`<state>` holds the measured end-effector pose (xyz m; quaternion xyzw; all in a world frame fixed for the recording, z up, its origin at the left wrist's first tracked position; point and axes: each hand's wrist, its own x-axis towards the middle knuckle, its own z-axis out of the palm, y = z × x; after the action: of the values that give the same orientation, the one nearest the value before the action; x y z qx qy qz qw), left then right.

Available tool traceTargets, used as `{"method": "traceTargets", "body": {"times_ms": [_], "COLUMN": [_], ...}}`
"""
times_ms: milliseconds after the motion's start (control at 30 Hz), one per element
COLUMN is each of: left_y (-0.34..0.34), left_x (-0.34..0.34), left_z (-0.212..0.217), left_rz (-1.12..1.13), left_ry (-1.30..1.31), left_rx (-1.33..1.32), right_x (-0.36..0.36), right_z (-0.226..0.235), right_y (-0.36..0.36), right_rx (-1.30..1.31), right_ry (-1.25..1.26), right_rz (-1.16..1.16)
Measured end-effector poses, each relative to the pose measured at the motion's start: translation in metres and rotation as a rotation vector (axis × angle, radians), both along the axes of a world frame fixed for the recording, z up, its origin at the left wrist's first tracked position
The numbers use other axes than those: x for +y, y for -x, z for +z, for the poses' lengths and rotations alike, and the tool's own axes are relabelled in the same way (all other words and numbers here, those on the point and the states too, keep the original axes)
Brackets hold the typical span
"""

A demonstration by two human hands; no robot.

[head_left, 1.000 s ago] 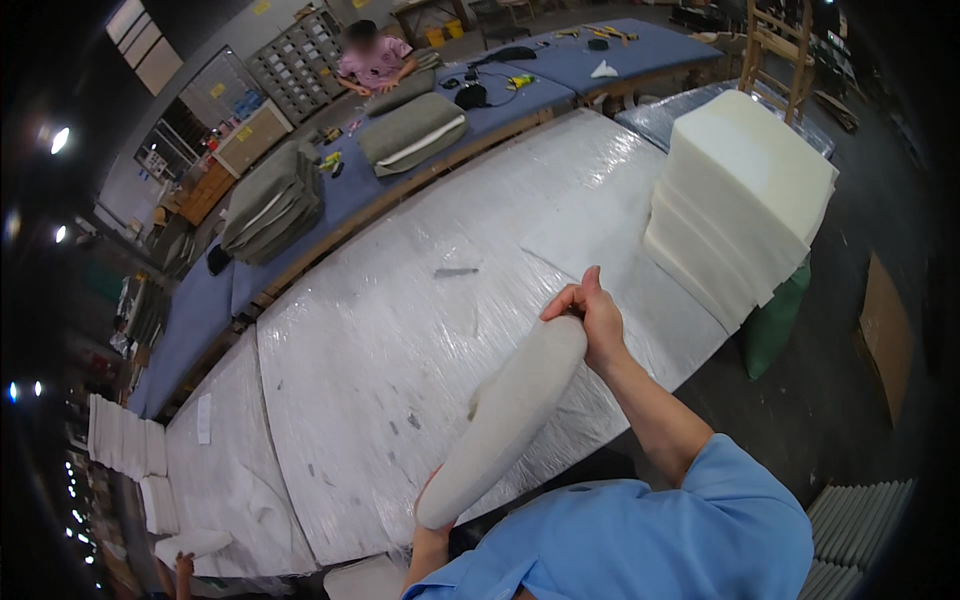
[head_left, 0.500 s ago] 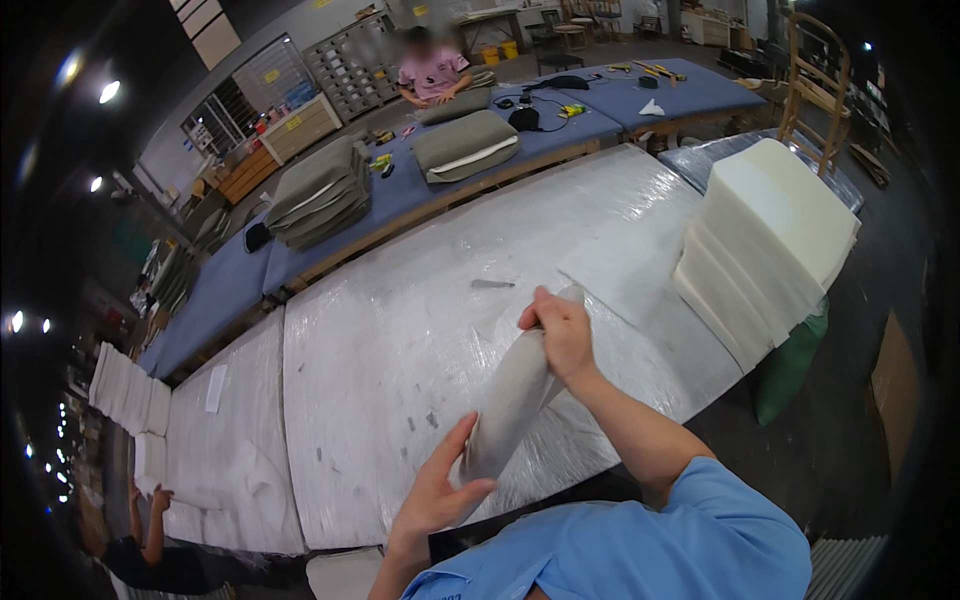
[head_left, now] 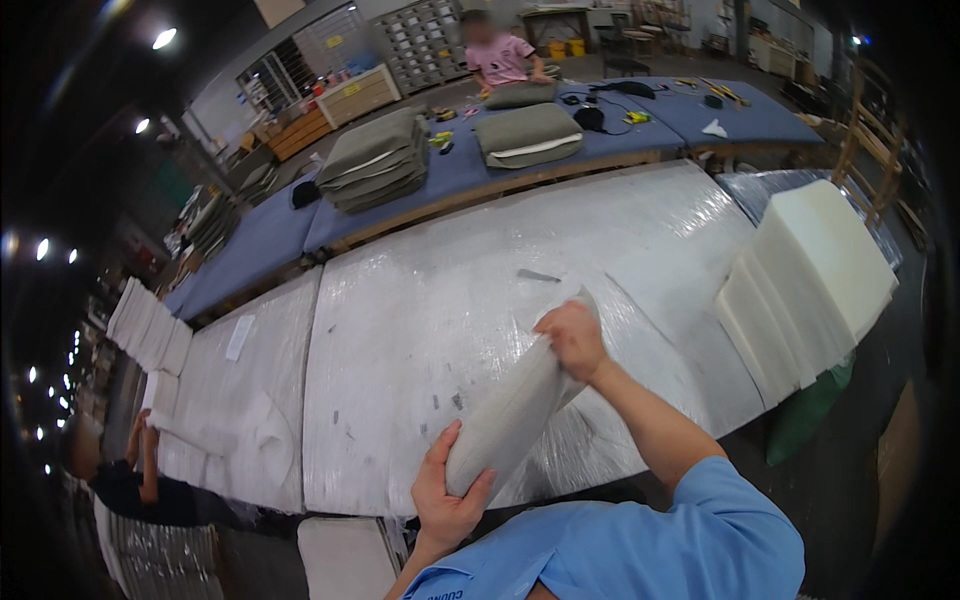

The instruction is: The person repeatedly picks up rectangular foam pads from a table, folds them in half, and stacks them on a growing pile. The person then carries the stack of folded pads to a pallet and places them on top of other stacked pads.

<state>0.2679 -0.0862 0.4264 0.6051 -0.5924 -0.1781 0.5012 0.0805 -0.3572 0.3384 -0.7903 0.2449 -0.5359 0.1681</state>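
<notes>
A grey fabric seat cushion (head_left: pixel 510 410) is held tilted on its edge above the plastic-wrapped table (head_left: pixel 400 310). My left hand (head_left: pixel 448 495) supports its near lower end, thumb on one side and fingers on the other. My right hand (head_left: pixel 575 342) is closed on the far upper end, fingers bunched around the fabric edge; that hand is slightly blurred. The cushion's underside is mostly hidden from me. A small grey scrap (head_left: pixel 538 275) lies on the plastic beyond my right hand.
A stack of white foam pads (head_left: pixel 800 290) stands at the table's right end. Behind, a blue-covered bench (head_left: pixel 440 195) carries piled grey cushions (head_left: pixel 372 160). One person (head_left: pixel 500 60) works across it; another person (head_left: pixel 130 470) handles white material at far left. A wooden chair frame (head_left: pixel 870 150) stands at right.
My view has turned, so the surroundings sit farther right. The cushion has rolled to show more of its broad face. Both hands keep hold of its ends.
</notes>
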Motion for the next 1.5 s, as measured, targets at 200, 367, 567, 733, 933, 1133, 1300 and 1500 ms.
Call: {"method": "traceTargets", "body": {"times_ms": [200,367,567,733,933,1133,1300,1500], "left_y": [0.009,0.017,0.037,0.040,0.043,0.043,0.046,0.035], "left_x": [0.005,-0.010,-0.038,-0.033,-0.034,-0.035,-0.038,-0.045], "left_z": [-0.016,-0.040,-0.087,-0.089,-0.074,-0.064,-0.058,-0.078], "left_rz": [0.016,0.005,-0.039,-0.131,-0.202,-0.239,-0.306,-0.463], "left_ry": [0.125,0.263,0.162,0.133,-0.040,-0.125,-0.239,-0.249], "left_rx": [0.046,0.062,0.067,-0.006,0.004,-0.071,0.062,0.303], "right_x": [-0.035,-0.053,-0.048,-0.037,-0.034,-0.029,-0.019,-0.018], "right_z": [0.009,0.046,0.029,0.019,0.020,0.021,0.021,0.023], "right_y": [-0.011,-0.011,-0.001,0.003,0.013,0.019,0.019,0.026], "right_rx": [-0.021,-0.090,-0.048,-0.094,-0.074,-0.037,-0.054,0.012], "right_ry": [-0.077,0.067,-0.150,-0.193,-0.177,-0.206,-0.214,-0.200], "right_rz": [0.064,0.018,-0.106,-0.099,-0.118,-0.114,-0.158,-0.181]}}
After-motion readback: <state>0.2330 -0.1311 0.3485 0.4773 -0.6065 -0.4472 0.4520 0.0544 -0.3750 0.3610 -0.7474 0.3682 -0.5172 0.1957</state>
